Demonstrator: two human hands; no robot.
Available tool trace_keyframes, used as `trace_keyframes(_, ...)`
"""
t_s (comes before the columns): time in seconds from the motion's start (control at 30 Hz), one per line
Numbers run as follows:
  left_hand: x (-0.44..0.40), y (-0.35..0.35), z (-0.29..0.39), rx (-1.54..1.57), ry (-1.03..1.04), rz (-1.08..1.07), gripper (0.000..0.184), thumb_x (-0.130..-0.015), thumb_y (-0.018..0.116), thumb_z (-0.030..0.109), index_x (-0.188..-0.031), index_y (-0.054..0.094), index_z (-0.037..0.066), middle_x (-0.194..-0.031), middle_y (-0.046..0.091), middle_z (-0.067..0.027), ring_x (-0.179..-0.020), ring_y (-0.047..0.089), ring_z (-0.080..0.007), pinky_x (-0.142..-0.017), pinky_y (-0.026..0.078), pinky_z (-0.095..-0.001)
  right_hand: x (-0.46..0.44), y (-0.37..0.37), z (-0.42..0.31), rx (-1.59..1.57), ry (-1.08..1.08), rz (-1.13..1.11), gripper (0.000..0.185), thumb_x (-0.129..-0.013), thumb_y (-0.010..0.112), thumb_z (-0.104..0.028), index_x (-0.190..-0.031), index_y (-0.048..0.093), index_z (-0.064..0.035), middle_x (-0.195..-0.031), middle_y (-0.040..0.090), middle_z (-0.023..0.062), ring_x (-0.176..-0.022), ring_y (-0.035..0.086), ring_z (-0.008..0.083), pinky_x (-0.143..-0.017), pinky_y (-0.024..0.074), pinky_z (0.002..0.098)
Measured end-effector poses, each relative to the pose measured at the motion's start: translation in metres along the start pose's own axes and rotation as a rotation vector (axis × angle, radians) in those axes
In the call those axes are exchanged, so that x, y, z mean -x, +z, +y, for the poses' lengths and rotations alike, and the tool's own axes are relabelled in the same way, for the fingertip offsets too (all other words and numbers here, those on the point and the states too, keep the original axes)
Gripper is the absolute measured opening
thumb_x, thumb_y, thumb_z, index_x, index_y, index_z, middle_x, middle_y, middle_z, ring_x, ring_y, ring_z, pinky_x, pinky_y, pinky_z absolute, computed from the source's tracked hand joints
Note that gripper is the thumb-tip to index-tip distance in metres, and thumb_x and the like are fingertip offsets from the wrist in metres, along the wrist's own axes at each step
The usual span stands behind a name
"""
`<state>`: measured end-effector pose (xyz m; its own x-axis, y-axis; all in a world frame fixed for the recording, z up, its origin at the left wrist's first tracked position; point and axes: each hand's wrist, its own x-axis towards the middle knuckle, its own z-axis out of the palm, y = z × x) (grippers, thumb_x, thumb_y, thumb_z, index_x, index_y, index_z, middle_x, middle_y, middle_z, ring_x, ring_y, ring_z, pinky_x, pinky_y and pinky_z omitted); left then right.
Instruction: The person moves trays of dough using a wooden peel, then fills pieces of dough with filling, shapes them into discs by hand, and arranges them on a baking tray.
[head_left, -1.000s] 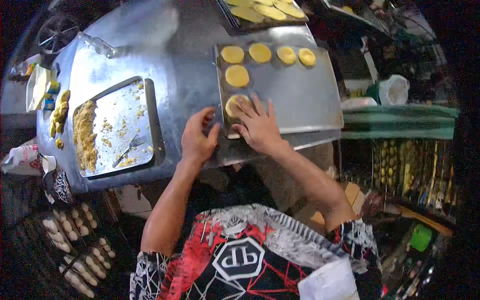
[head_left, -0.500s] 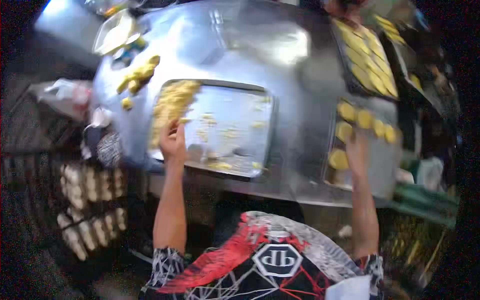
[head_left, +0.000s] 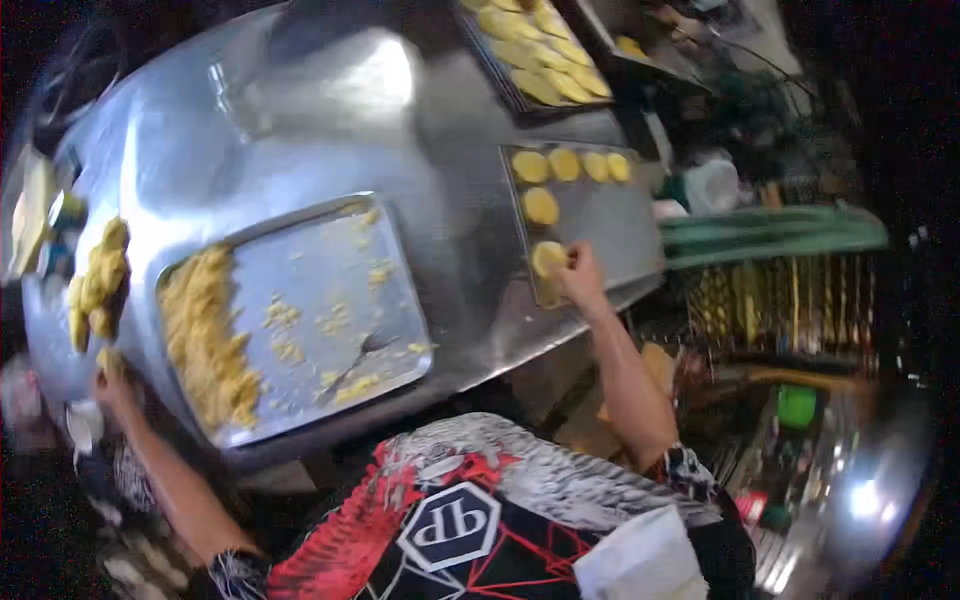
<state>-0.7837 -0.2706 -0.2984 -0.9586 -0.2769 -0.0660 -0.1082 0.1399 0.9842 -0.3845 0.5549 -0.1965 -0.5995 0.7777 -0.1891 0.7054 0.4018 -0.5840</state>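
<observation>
Our right hand (head_left: 580,277), fingers drawn narrow, meets the edge of the nearest yellow round (head_left: 548,259), perhaps to steady it on the flat tray (head_left: 610,225); our left hand (head_left: 115,388) is at a small dough lump (head_left: 107,359), its grip too blurred to tell. Between them, the rimmed tray (head_left: 325,262) contains the crumbly yellow mixture (head_left: 205,335), seemingly within easy reach.

Green fabric (head_left: 775,235) lies near a white bag (head_left: 712,186) (rather blurred).
</observation>
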Motion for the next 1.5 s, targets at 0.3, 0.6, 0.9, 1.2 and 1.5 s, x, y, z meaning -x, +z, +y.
trace_keyframes(0.3, 0.158, 0.068, 0.093, -0.047, 0.318, 0.021, 0.041, -0.098, 0.071, 0.021, -0.131, 0.061, 0.0, -0.108, 0.069, -0.008, -0.09, 0.065, -0.0162, -0.076, 0.053, -0.0283, -0.033, -0.006, 0.016, -0.64, -0.085, -0.206, 0.042, -0.082, 0.076, -0.007, -0.121, 0.061, -0.0008, -0.103, 0.066, 0.0104, -0.092, 0.065, 0.018, -0.081, 0.0537, 0.0308)
trace_keyframes(0.6, 0.371, 0.236, 0.172, 0.016, 0.004, -0.043, 0.036, -0.1, 0.067, 0.019, -0.132, 0.062, 0.003, -0.113, 0.07, -0.0079, -0.094, 0.069, -0.0163, -0.075, 0.057, -0.0286, -0.092, -0.003, 0.016, -0.128, -0.462, -0.027, 0.049, -0.081, 0.075, -0.025, -0.127, 0.066, -0.0077, -0.106, 0.067, 0.0171, -0.097, 0.065, 0.0354, -0.087, 0.054, 0.0419)
trace_keyframes(0.9, 0.456, 0.294, 0.191, 0.102, -0.081, -0.134, 0.035, -0.097, 0.069, 0.011, -0.13, 0.064, 0.002, -0.112, 0.068, -0.0081, -0.097, 0.068, -0.0163, -0.082, 0.057, -0.0299, -0.119, -0.005, -0.018, -0.257, -0.347, -0.218, 0.038, -0.08, 0.078, -0.021, -0.113, 0.066, -0.0058, -0.104, 0.068, 0.0156, -0.097, 0.065, 0.0356, -0.087, 0.0526, 0.0444)
trace_keyframes(1.2, 0.459, 0.359, 0.187, 0.091, -0.238, -0.435, 0.039, -0.099, 0.065, 0.011, -0.136, 0.061, 0.0, -0.119, 0.069, -0.0119, -0.103, 0.068, -0.0188, -0.092, 0.056, -0.0331, 0.025, 0.024, -0.093, -0.55, -0.603, -0.619, 0.044, -0.088, 0.077, -0.012, -0.129, 0.065, -0.0033, -0.109, 0.072, 0.0128, -0.093, 0.07, 0.0189, -0.08, 0.0566, 0.0332)
trace_keyframes(1.5, 0.375, 0.237, 0.19, 0.224, -0.26, -0.396, 0.031, -0.092, 0.07, -0.001, -0.123, 0.068, -0.003, -0.096, 0.072, -0.0073, -0.083, 0.068, -0.0115, -0.072, 0.057, -0.0256, 0.137, 0.126, -0.254, -0.566, -0.516, -1.262, 0.033, -0.087, 0.075, -0.009, -0.118, 0.067, 0.0012, -0.095, 0.073, 0.0118, -0.081, 0.07, 0.0157, -0.072, 0.0566, 0.0314)
